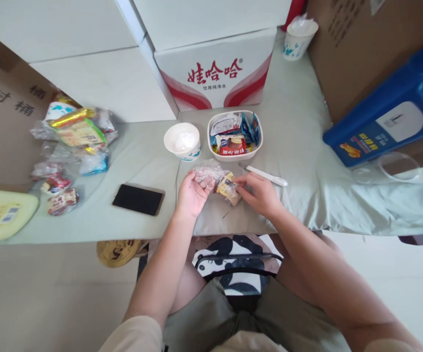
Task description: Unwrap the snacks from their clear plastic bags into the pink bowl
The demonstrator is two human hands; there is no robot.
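My left hand (192,194) is closed, palm partly turned up, on a crinkled clear plastic wrapper (209,171) with pink and red patches. What lies inside the wrapper I cannot make out. My right hand (260,195) pinches a small yellow snack packet (228,187) between thumb and fingers. The packet touches or overlaps the clear wrapper, and both are just above the cloth. Beyond my hands is a white tub (211,142) filled with several packaged snacks (231,145). To its left stands a paper cup (172,139) with clear plastic inside. A white utility knife (266,176) lies beyond my right hand.
A black phone (138,199) lies on the pale green cloth (101,220) at left. Further left is a heap of wrapped snacks (79,134). A water carton (218,73) stands behind. At right are a blue bottle (383,115), a clear round container (398,167) and another cup (299,39).
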